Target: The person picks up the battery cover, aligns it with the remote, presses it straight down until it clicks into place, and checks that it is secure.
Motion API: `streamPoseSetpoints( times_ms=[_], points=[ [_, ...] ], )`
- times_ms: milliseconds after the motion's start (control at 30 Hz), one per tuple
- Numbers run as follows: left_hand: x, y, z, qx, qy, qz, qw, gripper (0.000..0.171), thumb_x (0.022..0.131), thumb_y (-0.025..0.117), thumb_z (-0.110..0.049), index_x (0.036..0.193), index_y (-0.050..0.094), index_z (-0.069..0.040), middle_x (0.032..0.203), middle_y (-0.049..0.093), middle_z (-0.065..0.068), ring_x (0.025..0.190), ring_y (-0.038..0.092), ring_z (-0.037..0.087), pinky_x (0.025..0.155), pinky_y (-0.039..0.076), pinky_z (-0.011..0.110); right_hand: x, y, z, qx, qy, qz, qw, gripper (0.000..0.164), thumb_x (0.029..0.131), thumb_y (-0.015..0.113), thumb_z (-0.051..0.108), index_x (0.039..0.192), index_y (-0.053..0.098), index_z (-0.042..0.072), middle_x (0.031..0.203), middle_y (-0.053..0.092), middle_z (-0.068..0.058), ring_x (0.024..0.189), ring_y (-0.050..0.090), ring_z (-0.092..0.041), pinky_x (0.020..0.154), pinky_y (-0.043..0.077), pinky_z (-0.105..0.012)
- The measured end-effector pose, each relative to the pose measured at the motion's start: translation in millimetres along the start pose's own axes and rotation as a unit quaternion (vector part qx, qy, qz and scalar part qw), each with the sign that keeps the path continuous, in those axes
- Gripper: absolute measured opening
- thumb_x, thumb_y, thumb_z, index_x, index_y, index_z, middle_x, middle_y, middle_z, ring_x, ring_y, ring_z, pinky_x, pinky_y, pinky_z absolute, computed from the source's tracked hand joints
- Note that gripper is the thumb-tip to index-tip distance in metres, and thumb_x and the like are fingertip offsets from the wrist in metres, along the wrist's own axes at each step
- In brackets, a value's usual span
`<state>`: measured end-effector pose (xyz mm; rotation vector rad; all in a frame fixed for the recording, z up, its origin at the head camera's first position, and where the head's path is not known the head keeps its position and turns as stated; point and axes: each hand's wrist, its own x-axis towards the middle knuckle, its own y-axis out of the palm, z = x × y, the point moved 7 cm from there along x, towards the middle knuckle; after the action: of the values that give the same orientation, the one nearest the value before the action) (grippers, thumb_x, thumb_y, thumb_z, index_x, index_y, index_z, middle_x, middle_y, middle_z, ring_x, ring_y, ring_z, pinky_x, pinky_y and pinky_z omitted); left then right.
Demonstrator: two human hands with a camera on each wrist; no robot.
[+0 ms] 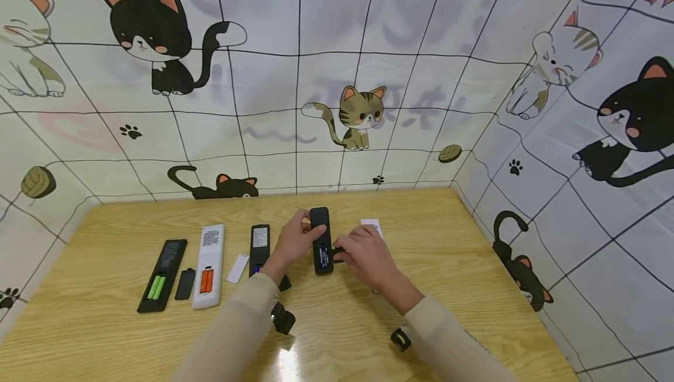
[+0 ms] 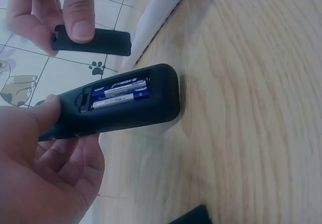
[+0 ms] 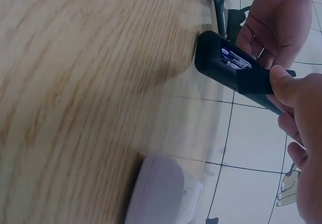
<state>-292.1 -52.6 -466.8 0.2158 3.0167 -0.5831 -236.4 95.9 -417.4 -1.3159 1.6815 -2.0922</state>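
Observation:
My left hand [image 1: 293, 240] grips a black remote control [image 1: 319, 218], its back turned up and its battery compartment uncovered. Two blue-and-white batteries [image 2: 121, 93] lie side by side in that compartment. Between thumb and fingers, my right hand [image 1: 370, 258] pinches a black battery cover [image 2: 103, 42]. The cover is beside the compartment, apart from the remote in the left wrist view. Partly hidden behind my right hand is a white object [image 3: 161, 191] with a rounded end, on the table.
At left on the wooden table [image 1: 442, 236] lie a black remote [image 1: 171, 256] with green batteries, a black cover [image 1: 185, 284], a white remote [image 1: 212, 250] with orange batteries, a white cover [image 1: 238, 268] and another black remote [image 1: 260, 246], partly behind my left arm. A cat-patterned sheet stands behind.

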Motion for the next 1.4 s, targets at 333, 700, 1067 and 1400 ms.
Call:
streamPoseSetpoints(
  times_ms=[333,700,1067,1400],
  points=[
    [0.2,10.4,-2.4,-0.014,0.019,-0.006,0.9997,0.033,0.096,0.062,-0.033,0.122,0.051,-0.018,0.091,0.073,0.011,0.062,0.058,0.03,0.053,0.042,0.029,-2,-1,-1,0.021,0.01,-0.004,1.0,0.021,0.078,0.08,0.031,0.093,0.068,0.023,0.082,0.071,0.01,0.078,0.059,-0.01,0.089,0.045,-0.035],
    [-2.7,14.1,-8.7,-0.007,0.041,-0.008,0.9991,0.034,0.096,0.062,-0.032,0.127,0.051,-0.019,0.101,0.074,0.01,0.08,0.067,0.024,0.066,0.047,0.03,-2,4,1,0.046,0.006,-0.018,0.999,0.025,0.074,0.083,0.029,0.093,0.069,0.021,0.081,0.072,0.009,0.078,0.06,-0.012,0.089,0.044,-0.038],
    [-4.6,15.7,-14.0,0.002,0.07,-0.009,0.9975,0.035,0.097,0.061,-0.028,0.129,0.051,-0.017,0.097,0.075,0.009,0.08,0.069,0.017,0.072,0.051,0.031,0,11,3,0.043,0.0,-0.023,0.999,0.026,0.074,0.082,0.031,0.093,0.068,0.021,0.083,0.072,0.01,0.076,0.061,-0.011,0.087,0.045,-0.035],
    [-4.4,15.7,-10.3,-0.003,0.075,-0.014,0.9971,0.036,0.097,0.06,-0.028,0.131,0.051,-0.019,0.1,0.075,0.009,0.082,0.07,0.018,0.072,0.052,0.032,-1,19,3,0.034,0.001,-0.015,0.999,0.026,0.075,0.081,0.032,0.093,0.066,0.02,0.081,0.071,0.009,0.074,0.058,-0.011,0.087,0.045,-0.035]
  ],
)
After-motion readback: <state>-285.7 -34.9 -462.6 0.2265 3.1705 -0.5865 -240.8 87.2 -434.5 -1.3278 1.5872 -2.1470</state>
